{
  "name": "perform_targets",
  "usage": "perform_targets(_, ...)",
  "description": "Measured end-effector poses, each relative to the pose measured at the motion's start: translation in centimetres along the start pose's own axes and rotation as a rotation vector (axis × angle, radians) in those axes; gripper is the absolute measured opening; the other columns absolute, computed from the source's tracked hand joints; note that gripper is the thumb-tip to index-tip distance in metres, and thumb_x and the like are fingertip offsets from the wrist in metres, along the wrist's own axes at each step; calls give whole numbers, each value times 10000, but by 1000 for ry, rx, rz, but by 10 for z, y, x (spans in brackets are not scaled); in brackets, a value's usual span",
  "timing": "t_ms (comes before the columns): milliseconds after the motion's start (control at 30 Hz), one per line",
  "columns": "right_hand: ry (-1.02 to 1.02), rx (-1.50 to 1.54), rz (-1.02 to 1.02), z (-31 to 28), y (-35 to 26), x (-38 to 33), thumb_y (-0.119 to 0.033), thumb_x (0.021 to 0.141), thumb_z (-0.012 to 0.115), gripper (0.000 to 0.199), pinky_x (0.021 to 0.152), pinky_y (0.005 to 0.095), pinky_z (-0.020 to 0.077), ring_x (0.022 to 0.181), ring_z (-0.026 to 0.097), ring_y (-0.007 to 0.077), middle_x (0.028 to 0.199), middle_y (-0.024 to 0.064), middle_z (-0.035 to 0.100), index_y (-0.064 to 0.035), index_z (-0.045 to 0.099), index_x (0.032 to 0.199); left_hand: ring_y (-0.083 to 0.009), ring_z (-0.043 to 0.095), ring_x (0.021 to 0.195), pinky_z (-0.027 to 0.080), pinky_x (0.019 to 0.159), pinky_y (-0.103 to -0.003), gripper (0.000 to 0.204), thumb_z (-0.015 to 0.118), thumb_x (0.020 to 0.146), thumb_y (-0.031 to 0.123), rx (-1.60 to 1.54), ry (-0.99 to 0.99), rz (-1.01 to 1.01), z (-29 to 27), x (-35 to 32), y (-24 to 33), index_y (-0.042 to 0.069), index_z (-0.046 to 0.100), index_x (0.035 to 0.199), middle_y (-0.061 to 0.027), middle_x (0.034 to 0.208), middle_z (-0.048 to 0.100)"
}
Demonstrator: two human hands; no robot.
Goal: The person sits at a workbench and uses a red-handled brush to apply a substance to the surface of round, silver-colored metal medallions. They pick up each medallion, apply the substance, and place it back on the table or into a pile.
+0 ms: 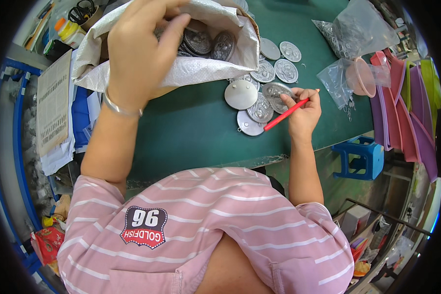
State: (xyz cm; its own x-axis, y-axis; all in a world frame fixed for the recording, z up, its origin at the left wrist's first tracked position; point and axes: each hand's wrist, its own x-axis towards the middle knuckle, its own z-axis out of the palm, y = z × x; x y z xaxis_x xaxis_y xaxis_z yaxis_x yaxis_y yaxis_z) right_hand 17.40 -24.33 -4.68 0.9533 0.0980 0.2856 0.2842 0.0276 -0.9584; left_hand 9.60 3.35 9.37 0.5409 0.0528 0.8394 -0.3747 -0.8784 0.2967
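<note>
My left hand (139,46) is raised over the mouth of a white woven sack (206,69), its thumb and fingers apart and slightly blurred, with nothing visible in them. Dark metal medallions (197,42) lie inside the sack. With my right hand (305,113) I pinch a red pen (285,115) and the edge of a silver oval medallion (275,94), which is tilted above the pile. Below and beside it several round silver medallions (260,109) overlap on the green table, some with the relief side up. Others, like the plain-backed medallion (241,94), show two small studs.
A clear plastic bag of small metal parts (355,32), a pink cup (361,77) and coloured strips (406,108) occupy the table's right side. A blue stool (360,158) stands below that edge. Papers (54,105) and a glue bottle (68,30) are at the left.
</note>
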Motion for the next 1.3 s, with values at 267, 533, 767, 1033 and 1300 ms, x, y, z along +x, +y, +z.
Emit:
perform_targets(267,-181,433,-96,19,-47,-19,147,663,682,414,691,267,500,779,598,170,848,141,600,-85,362,787,-132,578,482,440,413,-211,357,447,927,270,-1008,-795,-1190,21,-85,61,-52,599,896,-95,667,602)
perform_targets(533,-315,865,202,36,-53,-36,141,666,678,417,721,301,504,780,593,186,843,114,569,-99,374,821,-187,625,539,514,458,-241,677,272,934,500,-1780,-882,-1642,45,-115,39,-111,562,944,-166,706,620)
perform_targets(767,-452,775,121,45,-50,-34,144,672,650,396,932,403,423,948,592,251,971,172,587,-97,379,829,-157,639,640,530,513,-220,279,549,877,235,-1841,-618,-1554,43,-124,42,-36,550,948,-130,802,631)
perform_targets(1033,-332,541,140,45,-65,-38,110,734,631,328,814,331,471,887,595,221,975,231,601,-76,371,808,-136,627,714,541,577,-240,206,680,739,-10,-1395,-273,-1227,31,-120,52,-12,548,897,-95,823,634)
perform_targets(1300,-380,322,-122,45,-66,-43,121,708,661,362,708,284,473,814,596,191,891,214,622,-72,356,739,-146,634,786,535,698,-239,141,644,726,-104,-1131,-132,-917,31,-126,58,-34,560,815,-117,849,645)
